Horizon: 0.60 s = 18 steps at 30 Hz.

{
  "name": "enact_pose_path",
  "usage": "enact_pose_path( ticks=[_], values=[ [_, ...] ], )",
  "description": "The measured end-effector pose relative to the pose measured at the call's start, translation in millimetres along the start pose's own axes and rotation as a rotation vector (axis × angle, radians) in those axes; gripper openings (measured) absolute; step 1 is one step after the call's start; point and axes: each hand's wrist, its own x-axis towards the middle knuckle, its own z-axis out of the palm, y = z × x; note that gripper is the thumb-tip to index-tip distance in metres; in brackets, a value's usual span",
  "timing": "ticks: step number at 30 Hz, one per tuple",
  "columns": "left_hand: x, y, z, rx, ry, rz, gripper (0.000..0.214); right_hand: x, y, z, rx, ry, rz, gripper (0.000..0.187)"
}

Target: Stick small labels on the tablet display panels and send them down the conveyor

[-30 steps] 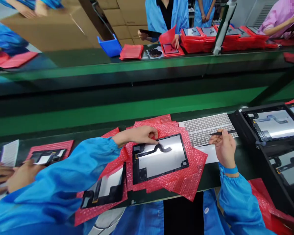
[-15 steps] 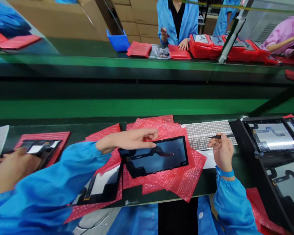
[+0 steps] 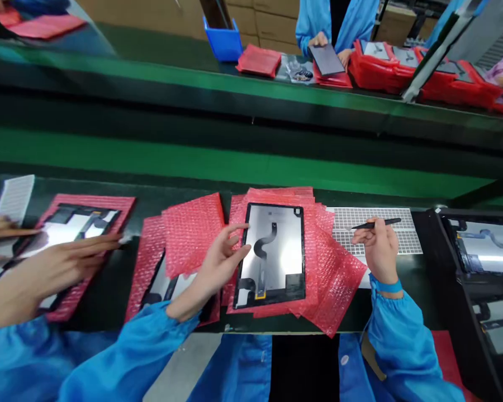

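A tablet screen panel [image 3: 283, 243], silver-backed with a black border and a dark curved flex cable [image 3: 260, 265], lies flat on red bubble bags [image 3: 339, 279]. My left hand [image 3: 218, 259] is at its left edge, fingers apart, thumb and fingertips at the border. My right hand [image 3: 379, 251] holds black tweezers [image 3: 366, 225], raised over a white sheet of small grid-cut stickers [image 3: 402, 229]. Left of my left hand, a second panel [image 3: 161, 282] lies partly under a red bubble bag [image 3: 193, 231].
On the right, a black tray [image 3: 452, 279] holds several panels. At left, a co-worker's hands [image 3: 71, 262] work over another panel [image 3: 58, 231]. Across the green-edged bench, a person holds a dark panel [image 3: 327, 60] beside red-bagged stacks [image 3: 373, 72] and a blue bin [image 3: 224, 42].
The panel has turned from lying sideways to lying lengthwise away from me, and its back looks brighter. My left hand has moved from its top to its left edge. The tweezers stay in my right hand.
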Motion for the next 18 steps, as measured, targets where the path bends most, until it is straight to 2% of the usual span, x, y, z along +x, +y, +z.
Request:
enact_pose_path(
  ticks=[2, 5, 7, 9, 10, 12, 14, 16, 18],
  values=[
    [-6.4, -14.9, 6.0, 0.011, 0.009, -0.038, 0.044, 0.5, 7.5, 13.8, -0.045, -0.083, 0.052, 0.046],
    [-13.8, -14.8, 1.2, 0.178, 0.019, -0.018, 0.047, -1.4, 22.8, 34.6, -0.092, -0.215, 0.14, 0.047],
    [-17.9, -3.7, -1.9, 0.371, 0.105, 0.125, 0.042, -3.1, 33.9, 45.4, -0.105, -0.283, 0.185, 0.048],
    [-21.9, 10.2, 3.7, 0.475, 0.166, 0.329, 0.03, -3.8, 43.9, 52.6, -0.112, -0.325, 0.219, 0.049],
    [-24.0, 16.7, 10.8, 0.484, 0.141, 0.417, 0.025, -3.6, 48.0, 54.9, -0.113, -0.336, 0.234, 0.049],
    [-28.0, 26.7, 31.8, 0.502, 0.0, 0.531, 0.025, -2.1, 53.7, 57.7, -0.111, -0.346, 0.263, 0.05],
    [-30.6, 32.1, 56.2, 0.588, -0.134, 0.56, 0.036, 0.4, 56.4, 59.3, -0.113, -0.357, 0.29, 0.051],
    [-31.3, 33.6, 76.1, 0.712, -0.194, 0.552, 0.05, 2.8, 57.1, 60.4, -0.124, -0.376, 0.314, 0.052],
    [-30.6, 32.6, 87.1, 0.802, -0.23, 0.553, 0.059, 4.0, 57.0, 61.0, -0.138, -0.386, 0.333, 0.051]
  ],
)
